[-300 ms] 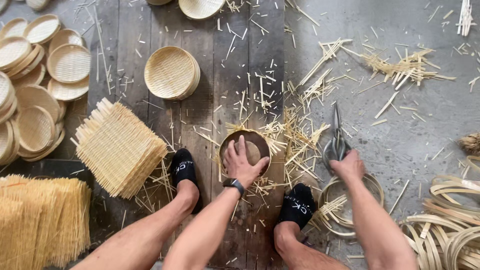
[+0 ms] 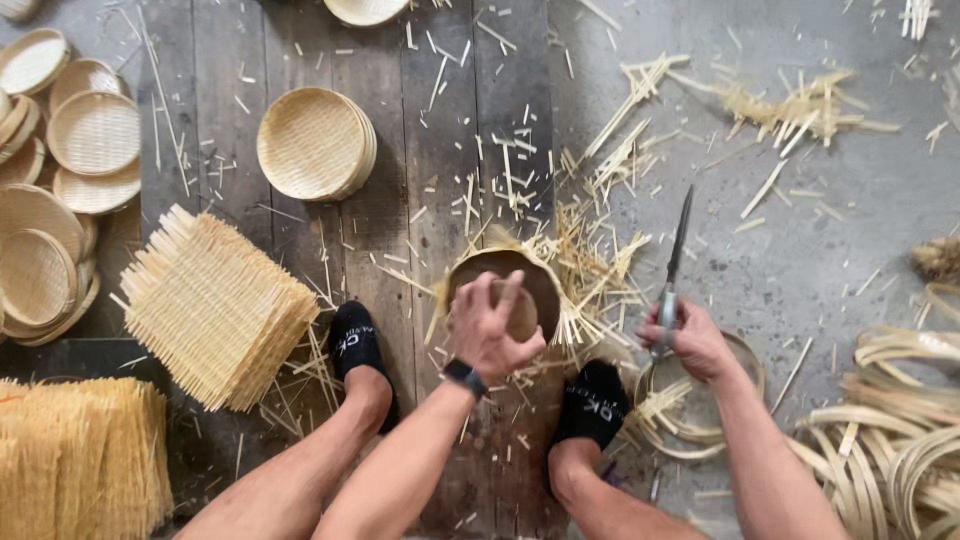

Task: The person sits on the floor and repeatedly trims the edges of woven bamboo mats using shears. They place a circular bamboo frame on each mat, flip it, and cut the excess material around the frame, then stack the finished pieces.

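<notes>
- The left hand (image 2: 492,330) rests spread-fingered inside a round wooden mould (image 2: 505,285), pressing a woven mat into it; loose strip ends stick out around the rim.
- The mould sits on the plank floor (image 2: 420,150) between the two black-socked feet.
- The right hand (image 2: 697,343) is closed around the handles of metal shears (image 2: 675,265), blades pointing away from the person, just right of the mould.
- Flat square woven mats (image 2: 215,305) are stacked to the left; finished round shallow baskets (image 2: 315,143) lie beyond.
- Bent bamboo hoops (image 2: 900,420) are heaped at the far right.
</notes>
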